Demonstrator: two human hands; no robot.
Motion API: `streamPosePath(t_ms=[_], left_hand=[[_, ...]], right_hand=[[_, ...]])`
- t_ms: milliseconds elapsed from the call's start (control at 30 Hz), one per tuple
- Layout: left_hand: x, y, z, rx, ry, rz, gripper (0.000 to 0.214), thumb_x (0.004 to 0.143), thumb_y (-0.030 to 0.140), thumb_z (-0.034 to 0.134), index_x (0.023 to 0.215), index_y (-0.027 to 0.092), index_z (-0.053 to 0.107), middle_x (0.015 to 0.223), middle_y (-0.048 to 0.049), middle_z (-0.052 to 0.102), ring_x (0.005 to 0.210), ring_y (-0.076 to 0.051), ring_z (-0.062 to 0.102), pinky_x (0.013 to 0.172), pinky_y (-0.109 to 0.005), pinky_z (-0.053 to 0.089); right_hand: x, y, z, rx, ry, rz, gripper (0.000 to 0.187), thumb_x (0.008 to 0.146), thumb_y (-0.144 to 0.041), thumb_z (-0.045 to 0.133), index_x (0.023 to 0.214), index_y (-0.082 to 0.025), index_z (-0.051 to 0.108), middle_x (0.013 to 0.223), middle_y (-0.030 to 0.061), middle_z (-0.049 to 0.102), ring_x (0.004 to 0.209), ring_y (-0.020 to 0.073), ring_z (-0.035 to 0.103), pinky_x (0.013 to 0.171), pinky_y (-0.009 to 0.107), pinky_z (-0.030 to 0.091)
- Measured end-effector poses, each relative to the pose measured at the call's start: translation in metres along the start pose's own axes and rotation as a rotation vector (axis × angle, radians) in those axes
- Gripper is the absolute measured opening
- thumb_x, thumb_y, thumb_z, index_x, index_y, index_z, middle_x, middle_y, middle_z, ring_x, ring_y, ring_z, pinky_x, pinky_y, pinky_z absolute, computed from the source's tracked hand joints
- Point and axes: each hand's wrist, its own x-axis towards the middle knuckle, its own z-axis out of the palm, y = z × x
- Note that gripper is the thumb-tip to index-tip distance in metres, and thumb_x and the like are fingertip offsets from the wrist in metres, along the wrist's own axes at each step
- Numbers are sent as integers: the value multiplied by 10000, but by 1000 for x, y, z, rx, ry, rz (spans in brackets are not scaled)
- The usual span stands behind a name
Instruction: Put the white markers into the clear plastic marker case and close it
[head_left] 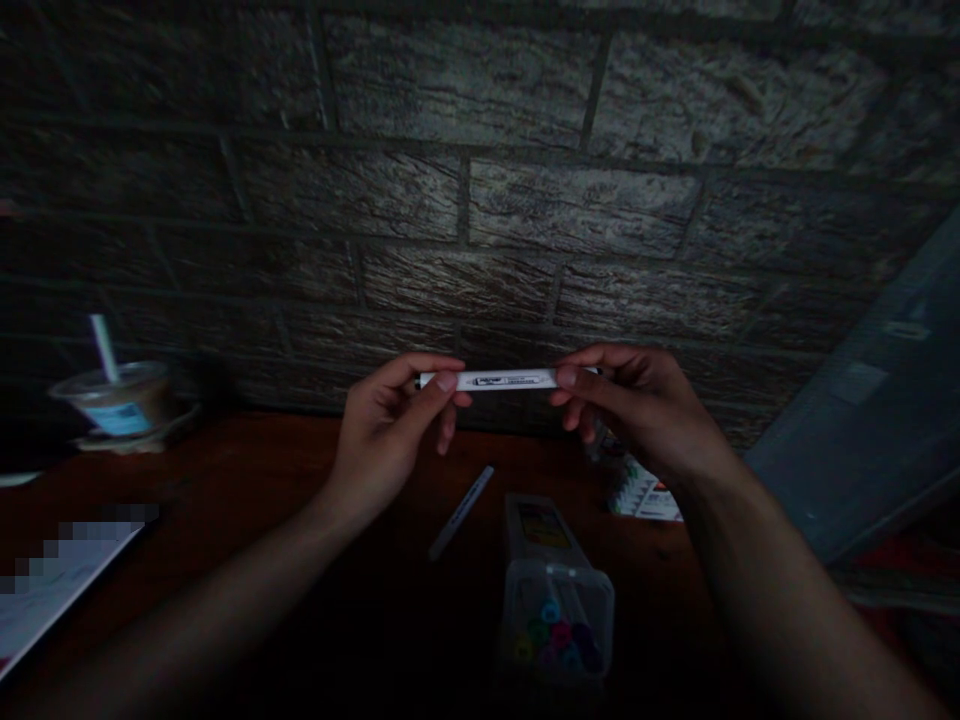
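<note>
Dark reddish-brown wooden table (262, 470) ends at a rough grey block wall (525, 200) on the far side, and a flat grey-blue panel (862, 390) slants in at right, so there's more room toward the left. See-through plastic box (559, 568) of colourful-ended pens sits near; a slim whitish pen (461, 512) lies left of it. White printed carton (652, 497) is partly behind the right hand (637, 400). Long white marker (510, 379) is level above the table, left hand (379, 420) pinching its left end, right hand its right.

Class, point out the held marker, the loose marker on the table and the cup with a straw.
Held marker (514, 379), head view: printed barrel.
Loose marker (462, 513), head view: middle of barrel.
Cup (118, 418), head view: blue label.
</note>
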Motion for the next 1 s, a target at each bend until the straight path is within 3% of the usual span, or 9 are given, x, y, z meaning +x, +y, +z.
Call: streamPosePath(t_ms=[233, 633, 833, 1000], left_hand=[[1, 2, -1, -34, 28, 6, 159, 926, 326, 738, 1003, 189, 761, 753, -13, 724, 500, -101, 570, 408, -210, 471], [2, 3, -4, -180, -9, 3, 268, 949, 373, 698, 1097, 161, 770, 777, -50, 735, 539, -125, 594, 415, -228, 493], [0, 4, -2, -1, -8, 117, 235, 949, 346, 727, 1106, 174, 762, 701, -1, 721, 462, -96, 584, 410, -205, 480], [-3, 6, -2, 200, 15, 149, 157, 870, 238, 799, 1010, 169, 780, 612, 22, 714, 408, -73, 569, 398, -169, 445]], right_hand=[[-1, -2, -6, 85, 4, 33, 193, 806, -351, 880, 878, -186, 812, 803, 57, 816, 540, 112, 688, 437, 188, 526], [-3, -10, -19, 192, -133, 103, 205, 931, -302, 772, 1096, -190, 819, 985, 96, 850, 630, 129, 759, 519, 181, 603], [-2, -5, -18, 70, -88, 13, 246, 857, -329, 856, 1049, -180, 818, 863, 78, 842, 583, 144, 751, 493, 209, 602], [-1, -2, -13, -51, -59, -87, 193, 799, -305, 903, 919, -177, 824, 708, 39, 799, 514, 130, 711, 421, 190, 562]])
